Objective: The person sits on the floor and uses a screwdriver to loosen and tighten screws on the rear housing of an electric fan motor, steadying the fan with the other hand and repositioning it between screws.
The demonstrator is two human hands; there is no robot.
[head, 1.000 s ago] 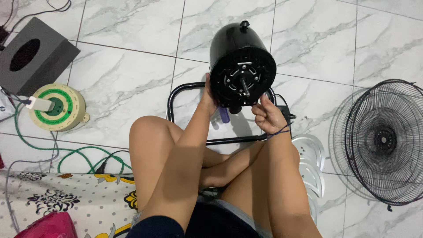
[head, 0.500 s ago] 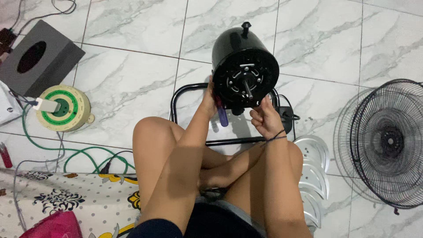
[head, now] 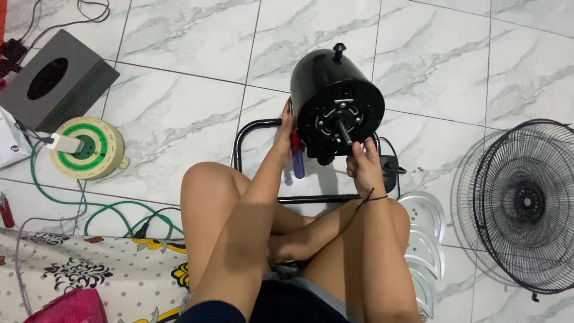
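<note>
**Ana:** While the black fan motor housing (head: 336, 101) sits at the middle of the floor, where are the two hands against it?

**Ben:** The left hand (head: 284, 140) lies on the housing's left edge, fingers curled round a red-and-purple screwdriver handle (head: 296, 157) that hangs just below that edge. The right hand (head: 363, 166) is at the housing's lower right, fingers pressed against its rim, just beside the short shaft (head: 344, 130) that sticks out of the round face. I cannot tell how firmly that hand grips.

**Ana:** What lies under the housing?

**Ben:** A black tube frame (head: 257, 128) lies flat on the tiles below and around it. The person's bare knees are just nearer than the frame.

**Ana:** Any containers?

**Ben:** Far left of the housing stands a grey box (head: 78, 84) with an oval hole in its top; the inside is dark, so I cannot tell what it holds. Nearer than the box is a cream and green cord reel (head: 89, 149), with a white plug in its face and a green cable (head: 66, 200) trailing off.

**Ana:** And to the right?

**Ben:** Clear fan blades (head: 426, 236) lie lower right of the housing, and well to its right a black wire fan guard (head: 526, 206).
</note>
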